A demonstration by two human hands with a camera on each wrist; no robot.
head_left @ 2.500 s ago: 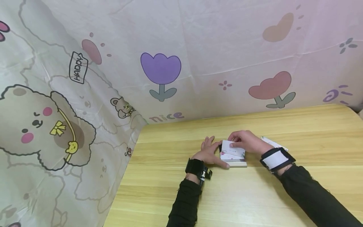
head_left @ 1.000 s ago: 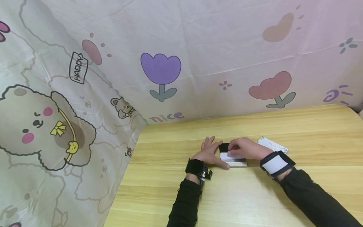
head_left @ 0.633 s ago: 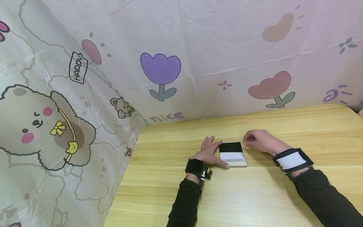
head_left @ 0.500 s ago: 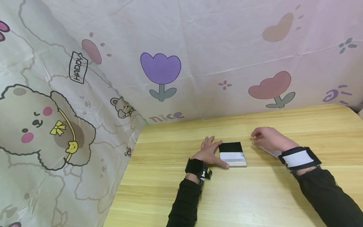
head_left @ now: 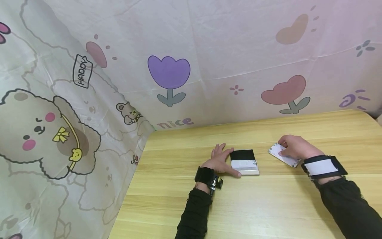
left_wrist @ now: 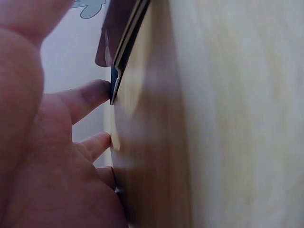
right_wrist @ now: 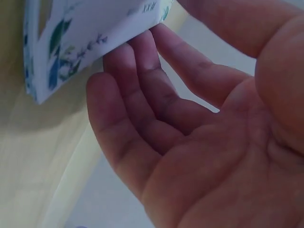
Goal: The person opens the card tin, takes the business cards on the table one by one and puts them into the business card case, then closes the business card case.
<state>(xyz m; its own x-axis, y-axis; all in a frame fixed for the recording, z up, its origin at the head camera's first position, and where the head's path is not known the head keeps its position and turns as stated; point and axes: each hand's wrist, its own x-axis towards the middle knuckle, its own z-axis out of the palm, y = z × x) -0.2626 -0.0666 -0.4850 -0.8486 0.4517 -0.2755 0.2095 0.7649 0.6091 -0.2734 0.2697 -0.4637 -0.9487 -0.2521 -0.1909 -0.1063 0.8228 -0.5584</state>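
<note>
A flat card case (head_left: 242, 154) lies on the table with a black back part and a pale front strip. One white card (head_left: 243, 164) shows across its middle. My left hand (head_left: 218, 162) rests at its left side, fingers spread, thumb at the near corner and index finger at the far one. In the left wrist view the index fingertip touches the case's edge. To the right, my right hand (head_left: 295, 147) grips a small stack of white business cards (head_left: 287, 160) with leaf prints, thumb on top. The right wrist view shows the fingers along the stack's edge.
The light wooden table (head_left: 268, 205) bears everything. A patterned cloth (head_left: 215, 39) hangs behind its far edge, and another with a cartoon bear (head_left: 38, 132) on the left. Both wrists wear black straps with cameras.
My right hand has left the case and moved right to the loose cards, which it now grips. A card formerly held tilted over the case is off it, baring black. The left hand is still.
</note>
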